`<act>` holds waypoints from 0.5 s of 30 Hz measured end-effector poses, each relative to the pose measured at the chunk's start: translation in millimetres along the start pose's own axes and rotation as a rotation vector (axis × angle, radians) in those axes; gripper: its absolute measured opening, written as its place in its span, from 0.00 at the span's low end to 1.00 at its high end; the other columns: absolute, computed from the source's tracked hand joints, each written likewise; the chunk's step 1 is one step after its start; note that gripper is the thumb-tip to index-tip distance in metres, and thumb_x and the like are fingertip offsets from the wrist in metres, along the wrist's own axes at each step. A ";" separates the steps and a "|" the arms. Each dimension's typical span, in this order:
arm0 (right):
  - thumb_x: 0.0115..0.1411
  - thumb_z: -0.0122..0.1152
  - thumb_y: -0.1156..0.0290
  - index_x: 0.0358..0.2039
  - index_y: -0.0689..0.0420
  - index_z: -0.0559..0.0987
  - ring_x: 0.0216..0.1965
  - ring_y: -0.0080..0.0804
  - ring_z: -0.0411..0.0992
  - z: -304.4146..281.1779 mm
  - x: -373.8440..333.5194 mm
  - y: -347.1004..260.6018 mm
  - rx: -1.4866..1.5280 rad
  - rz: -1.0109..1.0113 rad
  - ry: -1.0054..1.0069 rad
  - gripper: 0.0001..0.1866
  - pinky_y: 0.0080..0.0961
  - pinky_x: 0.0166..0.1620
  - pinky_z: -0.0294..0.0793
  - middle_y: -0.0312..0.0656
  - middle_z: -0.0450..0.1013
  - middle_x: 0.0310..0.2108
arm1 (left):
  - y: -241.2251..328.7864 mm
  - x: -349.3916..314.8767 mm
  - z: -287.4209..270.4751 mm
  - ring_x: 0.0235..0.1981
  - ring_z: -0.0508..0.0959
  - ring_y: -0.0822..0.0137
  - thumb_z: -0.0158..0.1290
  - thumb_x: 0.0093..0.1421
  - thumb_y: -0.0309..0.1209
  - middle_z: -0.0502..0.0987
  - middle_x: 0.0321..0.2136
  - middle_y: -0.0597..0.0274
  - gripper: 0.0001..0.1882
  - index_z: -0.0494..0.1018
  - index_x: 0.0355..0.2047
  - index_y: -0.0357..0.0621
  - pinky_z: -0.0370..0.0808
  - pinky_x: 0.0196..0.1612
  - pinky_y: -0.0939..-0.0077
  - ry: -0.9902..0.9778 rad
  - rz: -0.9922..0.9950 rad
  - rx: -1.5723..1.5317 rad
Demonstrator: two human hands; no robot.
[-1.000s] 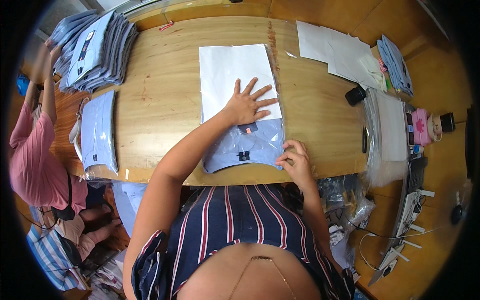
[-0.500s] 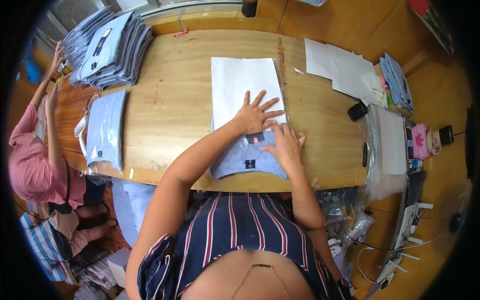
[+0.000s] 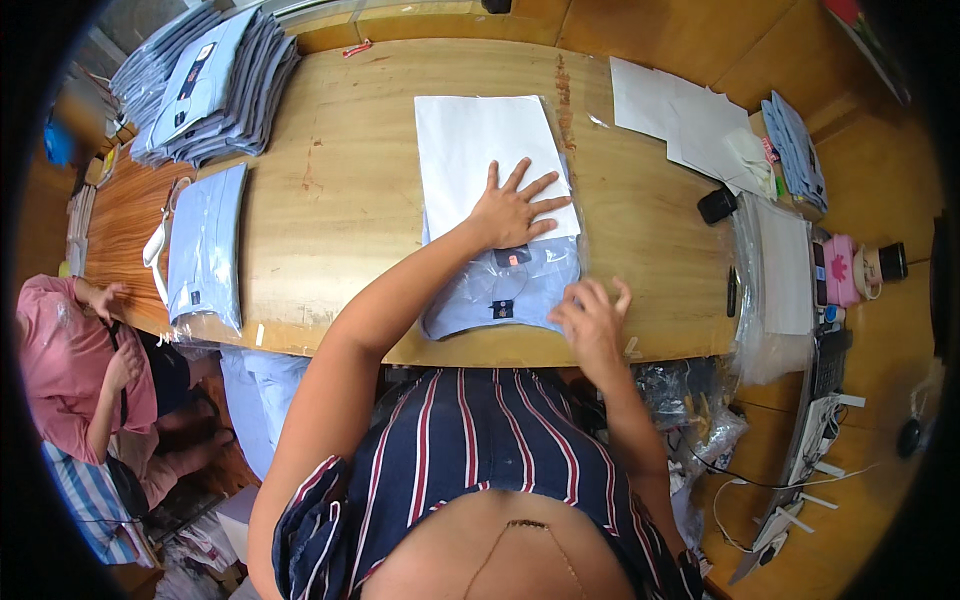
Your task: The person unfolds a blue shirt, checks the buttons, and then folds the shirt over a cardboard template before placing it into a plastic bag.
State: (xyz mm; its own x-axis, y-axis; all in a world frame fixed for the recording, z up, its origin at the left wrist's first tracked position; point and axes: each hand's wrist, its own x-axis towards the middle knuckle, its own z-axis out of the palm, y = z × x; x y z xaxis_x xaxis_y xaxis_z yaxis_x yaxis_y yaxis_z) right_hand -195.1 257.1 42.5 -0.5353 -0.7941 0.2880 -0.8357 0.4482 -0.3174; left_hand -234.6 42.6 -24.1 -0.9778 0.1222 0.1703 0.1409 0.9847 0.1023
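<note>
A folded light-blue shirt (image 3: pixel 500 290) in a clear plastic bag lies at the near edge of the wooden table (image 3: pixel 340 200), with a white card sheet (image 3: pixel 480 140) over its far half. My left hand (image 3: pixel 512 208) presses flat on the white sheet, fingers spread. My right hand (image 3: pixel 592 320) rests on the bag's near right corner, fingers bent; whether it pinches the plastic is unclear.
Another bagged blue shirt (image 3: pixel 205 245) lies at the table's left edge. A stack of folded shirts (image 3: pixel 205 85) sits far left. White sheets (image 3: pixel 680 115), a black object (image 3: pixel 716 205) and a pile of plastic bags (image 3: pixel 775 290) are on the right. A person in pink (image 3: pixel 85 370) sits lower left.
My right hand has slid from the shirt's collar area down to the bag's near right corner. My left hand stays pressed on the white sheet.
</note>
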 end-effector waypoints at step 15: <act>0.44 0.53 0.70 0.24 0.55 0.74 0.35 0.29 0.65 39.6 37.6 -26.2 -0.188 -0.187 0.043 0.05 0.42 0.46 0.53 0.35 0.68 0.27 | 1.4 2.9 1.4 0.60 0.45 0.51 0.29 0.57 0.56 0.47 0.59 0.72 0.25 0.53 0.55 0.75 0.42 0.52 0.32 -0.009 -0.014 0.018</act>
State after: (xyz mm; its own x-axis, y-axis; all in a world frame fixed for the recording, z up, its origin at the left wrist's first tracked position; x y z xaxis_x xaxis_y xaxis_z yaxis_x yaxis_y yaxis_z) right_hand -188.5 199.2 25.8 -0.3705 -0.8540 0.3652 -0.9266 0.3667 -0.0826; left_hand -237.4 44.4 -24.8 -0.9810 0.1098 0.1601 0.1249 0.9884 0.0870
